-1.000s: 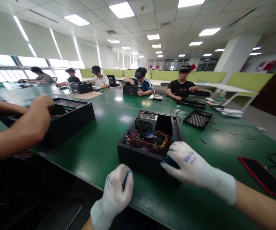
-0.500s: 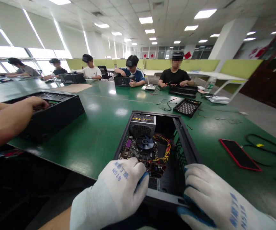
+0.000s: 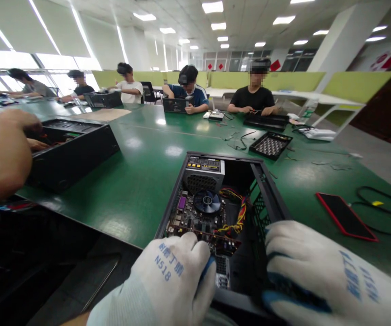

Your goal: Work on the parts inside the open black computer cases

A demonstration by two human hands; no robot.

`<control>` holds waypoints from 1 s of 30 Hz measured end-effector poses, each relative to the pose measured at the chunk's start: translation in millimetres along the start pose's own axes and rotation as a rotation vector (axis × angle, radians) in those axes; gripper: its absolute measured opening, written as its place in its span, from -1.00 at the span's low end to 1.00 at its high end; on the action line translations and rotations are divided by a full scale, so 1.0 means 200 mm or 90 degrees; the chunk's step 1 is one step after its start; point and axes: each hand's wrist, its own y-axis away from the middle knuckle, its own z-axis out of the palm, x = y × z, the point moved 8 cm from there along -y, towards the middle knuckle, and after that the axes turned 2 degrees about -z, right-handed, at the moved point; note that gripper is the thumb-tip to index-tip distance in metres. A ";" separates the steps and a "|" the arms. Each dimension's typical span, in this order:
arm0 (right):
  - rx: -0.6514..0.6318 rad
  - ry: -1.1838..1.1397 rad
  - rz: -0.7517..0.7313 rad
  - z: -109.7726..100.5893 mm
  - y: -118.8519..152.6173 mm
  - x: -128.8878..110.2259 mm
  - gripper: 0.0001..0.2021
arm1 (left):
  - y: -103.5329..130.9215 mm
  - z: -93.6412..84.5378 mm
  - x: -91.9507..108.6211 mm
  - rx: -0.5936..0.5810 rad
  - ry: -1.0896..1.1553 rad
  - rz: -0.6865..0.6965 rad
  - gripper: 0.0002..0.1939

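An open black computer case [image 3: 173, 206] lies on its side at the table's near edge. Inside it are a power supply [image 3: 204, 174], a motherboard [image 3: 190, 213] with a round cooling fan [image 3: 207, 202], and bundled coloured cables [image 3: 241, 213]. My left hand [image 3: 171, 276], in a white and blue glove, is closed over the case's near left edge; its fingertips are hidden. At the near right corner, my right hand [image 3: 317, 267], gloved alike, curls its fingers over the side with the thumb lower down.
On the left, a co-worker's bare hands [image 3: 12, 131] work at another black case [image 3: 76, 154]. Several people sit across the green table [image 3: 141, 149]. To the right are a red-edged black panel [image 3: 346, 217], a black cable [image 3: 385, 192] and a black tray [image 3: 270, 145].
My view has tilted down and turned slightly left. The right hand sits a little farther right and its fingers have shifted on the case's side. The co-worker's arm at left has drawn back.
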 end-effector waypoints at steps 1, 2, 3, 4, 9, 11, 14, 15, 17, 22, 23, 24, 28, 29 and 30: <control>-0.031 0.006 0.007 0.00 -0.04 0.03 -0.80 | 0.00 0.00 0.00 0.007 0.001 0.001 -0.80; -0.056 0.027 0.006 0.01 -0.09 0.07 -0.80 | 0.00 -0.01 0.00 0.012 0.002 0.002 -0.81; -0.074 0.061 0.003 0.03 -0.14 0.10 -0.79 | -0.01 -0.01 0.00 0.018 0.002 0.004 -0.81; -0.084 0.103 0.001 0.06 -0.19 0.14 -0.76 | -0.01 -0.01 0.00 0.024 0.001 0.006 -0.81; -0.269 0.258 -0.036 0.32 -0.42 0.25 -0.67 | 0.00 -0.03 0.01 0.062 -0.005 0.011 -0.81; -0.348 0.294 -0.030 0.40 -0.50 0.26 -0.67 | 0.00 -0.04 0.00 0.071 -0.006 0.015 -0.82; -0.432 0.318 -0.033 0.51 -0.57 0.26 -0.75 | 0.00 -0.03 0.00 0.062 -0.006 0.011 -0.81; -0.447 0.316 -0.041 0.54 -0.58 0.26 -0.80 | 0.00 -0.03 0.00 0.059 -0.006 0.007 -0.81; -0.459 0.306 -0.057 0.59 -0.59 0.26 -0.85 | 0.00 -0.02 0.00 0.047 -0.002 0.001 -0.80; -0.430 0.277 -0.095 0.58 -0.56 0.26 -0.81 | 0.00 -0.01 0.00 0.027 0.001 -0.007 -0.81; -0.416 0.272 -0.097 0.55 -0.55 0.26 -0.82 | 0.00 -0.01 -0.01 0.023 0.000 -0.008 -0.81; -0.403 0.267 -0.096 0.52 -0.54 0.26 -0.83 | 0.00 0.00 -0.01 0.021 0.000 -0.010 -0.81; -0.382 0.270 -0.040 0.41 -0.49 0.31 -0.84 | 0.01 0.00 -0.01 0.034 0.005 -0.002 -0.82; -0.386 0.278 -0.019 0.39 -0.48 0.33 -0.83 | 0.01 0.00 -0.01 0.038 0.009 -0.001 -0.83; -0.393 0.289 0.003 0.37 -0.46 0.36 -0.82 | 0.01 0.00 -0.01 0.043 0.013 0.000 -0.82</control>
